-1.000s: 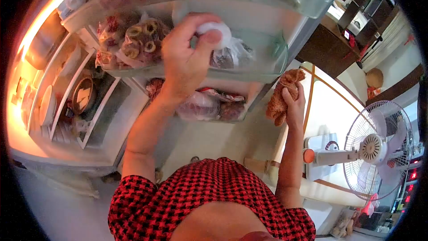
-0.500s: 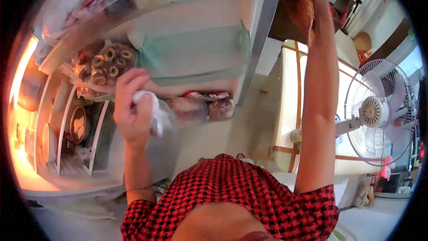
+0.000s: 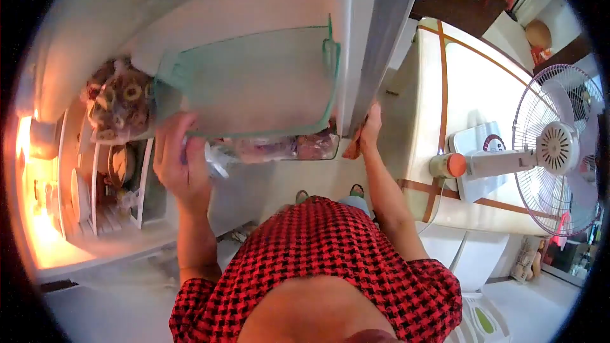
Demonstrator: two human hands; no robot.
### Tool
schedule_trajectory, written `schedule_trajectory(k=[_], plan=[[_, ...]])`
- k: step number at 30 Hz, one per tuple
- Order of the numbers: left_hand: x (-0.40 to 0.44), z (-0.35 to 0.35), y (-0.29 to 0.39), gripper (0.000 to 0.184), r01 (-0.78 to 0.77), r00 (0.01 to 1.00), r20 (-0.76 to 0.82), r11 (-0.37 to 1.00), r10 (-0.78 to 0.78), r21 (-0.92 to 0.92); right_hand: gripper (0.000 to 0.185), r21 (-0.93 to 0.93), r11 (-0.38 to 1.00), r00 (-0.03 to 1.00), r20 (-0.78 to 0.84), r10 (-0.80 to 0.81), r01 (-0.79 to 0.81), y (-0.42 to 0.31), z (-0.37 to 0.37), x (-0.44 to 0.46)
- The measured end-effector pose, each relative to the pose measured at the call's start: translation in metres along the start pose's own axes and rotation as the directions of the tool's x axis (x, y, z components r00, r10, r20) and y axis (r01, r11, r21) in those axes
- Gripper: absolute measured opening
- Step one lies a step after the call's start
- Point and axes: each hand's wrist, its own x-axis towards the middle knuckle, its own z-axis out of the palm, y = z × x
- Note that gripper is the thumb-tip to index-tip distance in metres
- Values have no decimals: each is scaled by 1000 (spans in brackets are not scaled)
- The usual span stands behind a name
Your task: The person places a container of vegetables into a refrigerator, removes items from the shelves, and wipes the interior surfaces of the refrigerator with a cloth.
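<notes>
My left hand (image 3: 181, 162) is closed on a crumpled plastic bag (image 3: 217, 164) in front of the open fridge, just below a green-tinted clear door bin (image 3: 254, 82). The hand is slightly blurred. My right hand (image 3: 373, 124) is down beside the edge of the fridge door (image 3: 372, 44), with its fingers closed around a flat-looking reddish-brown thing (image 3: 352, 147). What that thing is I cannot make out, since the door edge and the hand partly hide it. A bag of ring-shaped brown pieces (image 3: 121, 101) sits left of the door bin.
Packed bags (image 3: 314, 146) lie in the lowest door bin. Fridge shelves (image 3: 95, 184) hold a round dish, near a bright lamp glow at far left. Right of the door, a white table (image 3: 473, 82) bears a jar with an orange lid (image 3: 454, 165) and a fan (image 3: 556, 146).
My right arm has come down from high at the top right to beside the door edge, with a reddish-brown thing in hand. The left hand keeps its bag. The view has shifted.
</notes>
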Motion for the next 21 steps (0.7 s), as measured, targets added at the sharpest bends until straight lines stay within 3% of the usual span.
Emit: schedule_trajectory(k=[1,2,4,6,7,8,9,10,11,12,14,15,16,17,18,19,21], plan=[[1,-2,2,22,50,999,-7,999,-50,-2,42,44,979,977,-76,201,-198,15,-9,-3],[0,-4,1,22,50,998,-36,999,-49,21,42,52,980,980,-41,196,-194,11,-12,0],[0,-2,-6,25,-77,997,-27,995,79,59,38,187,889,908,52,415,-418,-4,-3,16],[2,0,-6,26,-67,997,-45,998,67,9,36,166,936,949,114,295,-311,-94,46,16],[1,0,-5,26,-56,998,-28,996,54,-64,35,116,960,965,-25,260,-256,-168,88,-2],[1,0,-4,26,-44,998,-39,997,42,-63,34,236,965,992,72,99,-114,-186,100,14],[3,2,-5,27,-56,997,-52,994,52,-93,35,226,974,976,203,-75,27,-221,114,19],[4,3,-5,27,-68,996,-64,990,60,-125,36,331,932,962,172,-211,146,-240,119,54],[4,4,-7,27,-60,996,-75,990,51,-124,28,374,886,908,204,-366,273,-295,147,28],[4,5,-10,30,-83,995,-62,988,76,-128,28,562,767,860,178,-479,311,-319,156,33],[4,4,-13,32,-104,994,-60,986,97,-128,30,601,612,758,15,-652,515,-358,183,-6],[5,3,-12,34,-98,992,-96,982,83,-163,31,420,482,541,-25,-841,769,-353,181,-12],[5,2,-13,36,-94,989,-131,975,69,-201,33,217,266,274,-5,-962,939,-344,174,-17],[5,2,-16,36,-96,987,-145,974,67,-206,37,177,250,275,-139,-951,952,-333,165,-23],[4,3,-20,36,-154,982,-141,964,125,-219,35,54,257,262,-157,-952,965,-320,156,-41],[4,3,-24,37,-211,974,-136,950,183,-231,35,56,247,253,-149,-956,967,-317,150,-51],[5,1,-29,36,-222,973,-111,944,201,-242,37,-75,86,105,319,-942,993,-315,140,-66]])
